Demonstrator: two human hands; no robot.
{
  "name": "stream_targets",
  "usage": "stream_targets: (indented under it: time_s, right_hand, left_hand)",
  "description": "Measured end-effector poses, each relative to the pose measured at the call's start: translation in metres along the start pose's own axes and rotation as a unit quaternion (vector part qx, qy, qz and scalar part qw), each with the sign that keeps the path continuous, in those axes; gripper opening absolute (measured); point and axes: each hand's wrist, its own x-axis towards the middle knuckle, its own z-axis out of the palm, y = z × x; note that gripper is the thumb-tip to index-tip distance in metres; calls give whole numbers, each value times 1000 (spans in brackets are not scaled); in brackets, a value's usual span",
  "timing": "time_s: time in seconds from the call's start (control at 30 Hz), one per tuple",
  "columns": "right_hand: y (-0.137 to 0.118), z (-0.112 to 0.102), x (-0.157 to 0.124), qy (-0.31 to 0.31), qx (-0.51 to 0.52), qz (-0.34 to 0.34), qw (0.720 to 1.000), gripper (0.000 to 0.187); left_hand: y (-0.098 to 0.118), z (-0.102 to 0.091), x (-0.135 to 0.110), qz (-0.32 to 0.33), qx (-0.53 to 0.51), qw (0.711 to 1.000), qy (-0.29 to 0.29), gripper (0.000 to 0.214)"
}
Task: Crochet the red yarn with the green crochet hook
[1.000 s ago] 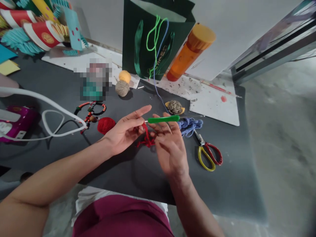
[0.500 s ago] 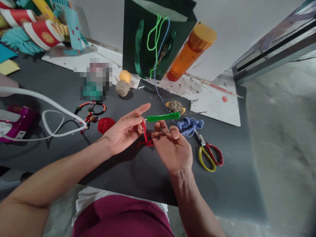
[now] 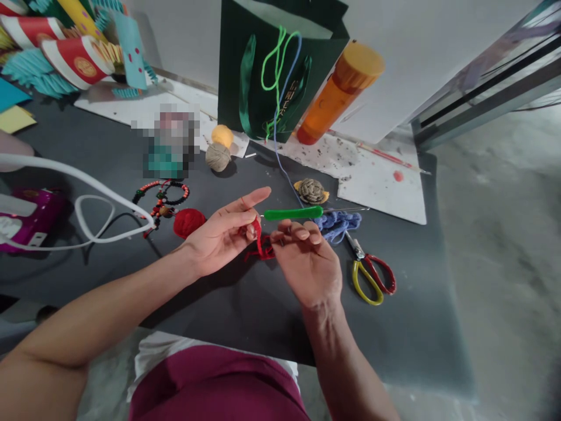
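My left hand (image 3: 225, 237) is closed in a pinch with the index finger stretched out. Between its thumb and fingers are red yarn (image 3: 259, 237) and one thin metal end of a crochet hook. The hook's green handle (image 3: 293, 213) points right, and a second thin metal shaft sticks out of its far end. Just below the handle, my right hand (image 3: 307, 260) is turned palm up, its fingers loosely bent and apart, with nothing visible in them. A loose bit of red yarn lies between the hands. Left of my left hand rests a red yarn ball (image 3: 188, 223).
Scissors (image 3: 370, 272) and blue yarn (image 3: 337, 224) lie to the right. Behind are a grey-brown crocheted piece (image 3: 311, 191), two small yarn balls (image 3: 218, 156), a dark green paper bag (image 3: 249, 64) and an orange bottle (image 3: 337, 93). White cables (image 3: 79, 169) and beaded strings (image 3: 162, 202) are left.
The green-handled hook has shifted slightly right and down. My right fingers have lowered a little from it; my left hand keeps its pinch.
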Motion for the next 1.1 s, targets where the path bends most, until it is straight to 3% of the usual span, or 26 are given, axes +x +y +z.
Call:
stream_targets:
  time_s: [0.1, 0.2, 0.27, 0.33, 0.43, 0.5, 0.7, 0.77, 0.9, 1.1]
  right_hand:
    - [-1, 1, 0, -10, -26, 2, 1000, 31]
    - [1, 5, -5, -10, -108, -24, 994, 16]
    - [4, 9, -11, -35, -176, -61, 982, 24]
    - [7, 12, -17, -70, -248, -124, 958, 32]
    - [12, 13, -22, -86, -354, -237, 900, 12]
    - [14, 12, -22, -80, -375, -277, 881, 10]
    - [16, 8, -21, -48, -355, -278, 891, 6]
    - [15, 10, -22, -45, -333, -254, 907, 5]
    - [12, 16, -23, -9, -286, -203, 936, 7]
    - [11, 17, -20, 1, -272, -189, 944, 13]
  left_hand:
    - [0, -1, -1, 2, 14, 1000, -5, 31]
    - [-2, 0, -2, 9, 52, 999, -13, 31]
    - [-5, 1, -3, 23, 87, 996, -20, 32]
    - [-7, 1, -5, 45, 127, 991, -26, 33]
    - [-9, 3, -7, 89, 198, 976, -34, 37]
    - [-10, 4, -9, 121, 250, 960, -39, 41]
    - [-13, 6, -17, 232, 393, 890, 10, 46]
    - [-14, 6, -18, 234, 407, 883, 6, 52]
    - [-13, 7, -15, 182, 354, 917, -34, 71]
    - [-11, 5, -10, 134, 264, 955, -29, 54]
